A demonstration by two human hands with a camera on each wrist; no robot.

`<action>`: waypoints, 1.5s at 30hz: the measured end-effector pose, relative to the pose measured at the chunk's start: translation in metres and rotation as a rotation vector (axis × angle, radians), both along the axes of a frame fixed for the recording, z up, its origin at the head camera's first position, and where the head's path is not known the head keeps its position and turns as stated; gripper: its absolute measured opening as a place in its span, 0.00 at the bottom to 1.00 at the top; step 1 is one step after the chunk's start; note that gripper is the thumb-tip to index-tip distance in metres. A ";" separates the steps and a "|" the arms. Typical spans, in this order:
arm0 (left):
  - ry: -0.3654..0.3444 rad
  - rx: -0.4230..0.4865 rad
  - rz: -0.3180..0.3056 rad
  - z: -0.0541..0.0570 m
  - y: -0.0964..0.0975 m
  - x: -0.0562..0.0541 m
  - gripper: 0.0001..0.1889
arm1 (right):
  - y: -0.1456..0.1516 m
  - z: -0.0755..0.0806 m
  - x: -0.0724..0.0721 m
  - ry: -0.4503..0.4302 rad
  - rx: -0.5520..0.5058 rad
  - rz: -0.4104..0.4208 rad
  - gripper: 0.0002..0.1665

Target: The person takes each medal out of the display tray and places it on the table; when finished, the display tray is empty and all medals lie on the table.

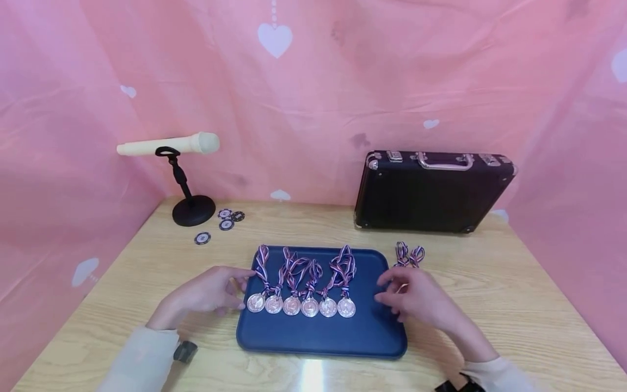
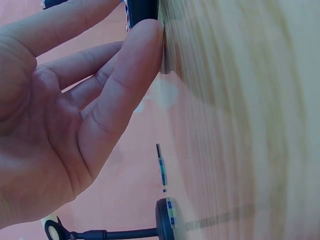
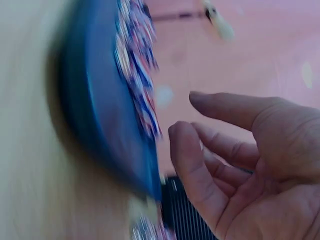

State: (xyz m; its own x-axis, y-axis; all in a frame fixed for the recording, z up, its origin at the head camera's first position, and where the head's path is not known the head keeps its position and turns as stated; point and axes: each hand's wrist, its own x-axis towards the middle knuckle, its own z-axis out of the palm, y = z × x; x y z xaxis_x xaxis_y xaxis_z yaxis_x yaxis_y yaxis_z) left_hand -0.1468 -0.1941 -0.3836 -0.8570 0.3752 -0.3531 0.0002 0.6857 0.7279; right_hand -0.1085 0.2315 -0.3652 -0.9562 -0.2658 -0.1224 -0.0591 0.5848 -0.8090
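A dark blue tray (image 1: pixel 323 340) lies on the table with a row of several medals (image 1: pixel 309 307) on it, their striped ribbons (image 1: pixel 345 267) spread towards the back. My left hand (image 1: pixel 210 291) is at the tray's left edge, index finger and thumb spread apart; in the left wrist view the thumb (image 2: pixel 125 75) reaches the tray's side. Above the tray's right edge hovers my right hand (image 1: pixel 416 296), its fingers loosely bent and nothing between them. Looped ribbons (image 1: pixel 409 255) lie just behind it on the table; whatever hangs from them is hidden by that hand.
A black case (image 1: pixel 431 196) with a metal handle stands at the back right. At the back left is a white microphone (image 1: pixel 171 145) on a black stand (image 1: pixel 194 210), with several poker chips (image 1: pixel 226 224) beside it. Pink cloth (image 1: pixel 313 120) hangs behind the table.
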 end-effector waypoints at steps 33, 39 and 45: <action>0.032 -0.004 0.021 -0.004 0.002 -0.001 0.36 | -0.050 -0.028 0.000 -0.006 0.158 -0.054 0.20; 0.021 -0.033 0.048 -0.004 0.001 0.002 0.36 | -0.048 -0.031 0.001 0.007 0.088 0.024 0.17; 0.033 -0.011 0.031 -0.004 0.003 0.001 0.37 | -0.042 -0.033 -0.003 0.034 0.049 0.100 0.14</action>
State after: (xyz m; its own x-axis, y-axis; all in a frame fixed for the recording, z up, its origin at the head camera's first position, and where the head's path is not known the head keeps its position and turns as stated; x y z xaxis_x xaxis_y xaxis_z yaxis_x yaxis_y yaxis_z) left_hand -0.1461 -0.1910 -0.3880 -0.8793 0.3450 -0.3283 0.0030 0.6934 0.7205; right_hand -0.1119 0.1897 -0.3985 -0.9290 -0.3546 -0.1056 -0.1461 0.6137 -0.7759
